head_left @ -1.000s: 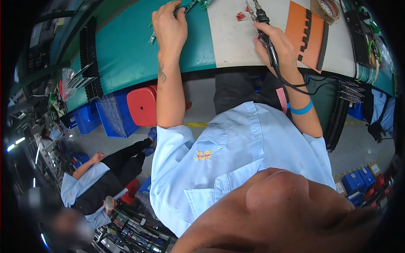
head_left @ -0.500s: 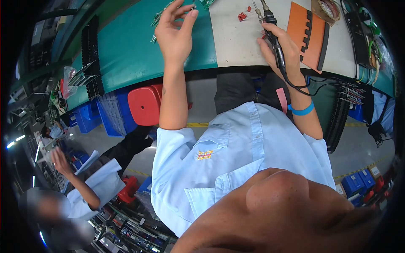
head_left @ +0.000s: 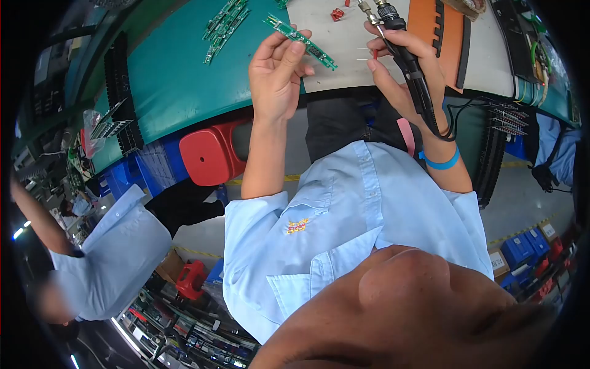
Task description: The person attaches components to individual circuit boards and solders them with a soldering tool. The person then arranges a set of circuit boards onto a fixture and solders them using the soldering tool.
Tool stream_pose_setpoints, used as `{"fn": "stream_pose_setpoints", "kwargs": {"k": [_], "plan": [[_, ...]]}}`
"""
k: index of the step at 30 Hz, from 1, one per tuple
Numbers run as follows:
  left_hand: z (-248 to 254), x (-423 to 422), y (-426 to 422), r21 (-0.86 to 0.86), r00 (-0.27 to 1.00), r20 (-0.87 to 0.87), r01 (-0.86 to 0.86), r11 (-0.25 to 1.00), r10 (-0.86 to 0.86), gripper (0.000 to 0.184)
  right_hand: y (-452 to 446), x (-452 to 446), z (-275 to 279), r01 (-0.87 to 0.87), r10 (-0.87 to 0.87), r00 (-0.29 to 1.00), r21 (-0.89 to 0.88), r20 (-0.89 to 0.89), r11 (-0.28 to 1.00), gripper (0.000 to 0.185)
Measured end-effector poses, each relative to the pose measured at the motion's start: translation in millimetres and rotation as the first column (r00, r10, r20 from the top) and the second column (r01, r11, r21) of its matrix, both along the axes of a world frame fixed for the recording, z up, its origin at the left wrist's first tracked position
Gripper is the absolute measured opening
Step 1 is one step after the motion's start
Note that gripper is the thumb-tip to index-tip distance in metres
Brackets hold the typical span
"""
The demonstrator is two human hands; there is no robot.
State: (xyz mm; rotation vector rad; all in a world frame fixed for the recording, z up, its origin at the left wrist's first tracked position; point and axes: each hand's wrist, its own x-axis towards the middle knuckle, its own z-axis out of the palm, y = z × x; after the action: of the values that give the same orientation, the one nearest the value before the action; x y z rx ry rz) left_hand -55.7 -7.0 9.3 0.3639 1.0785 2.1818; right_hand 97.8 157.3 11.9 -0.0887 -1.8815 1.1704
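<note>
My left hand pinches a narrow green circuit board between thumb and fingers, with the board slanting down to the right. Opposite it, my right hand is wrapped round the black handle of a soldering iron, its metal end pointing up and away from me. Between the thumb and fingertips of that same hand sits a small red component with thin wire leads sticking out to the left. Several more green circuit boards lie on the green mat, left of my left hand.
Small red parts lie on the pale work surface. An orange board with black strips is to the right. Black racks stand at the left. A red stool is below the bench, and a co-worker is at left.
My left hand has come closer and right, now showing a circuit board in its fingers. My right hand has shifted slightly, bringing the red component into clearer view. The co-worker has moved.
</note>
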Motion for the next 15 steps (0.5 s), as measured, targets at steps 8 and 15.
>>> {"fn": "stream_pose_setpoints", "kwargs": {"k": [8, 15], "plan": [[-4.8, 9.3, -2.3, -0.01, 0.998, -0.018, 0.053, 0.999, -0.053, 0.031, -3.4, -0.6, 2.0, 0.013, -0.013, 1.0, 0.011, -0.02, 1.0, 0.049], [3.3, 25.6, -1.6, -0.147, 0.994, 0.006, 0.107, 0.983, -0.108, 0.031, -0.7, 1.6, 10.2, -0.013, 0.007, 0.998, 0.104, 0.058, 0.994, 0.054]]}}
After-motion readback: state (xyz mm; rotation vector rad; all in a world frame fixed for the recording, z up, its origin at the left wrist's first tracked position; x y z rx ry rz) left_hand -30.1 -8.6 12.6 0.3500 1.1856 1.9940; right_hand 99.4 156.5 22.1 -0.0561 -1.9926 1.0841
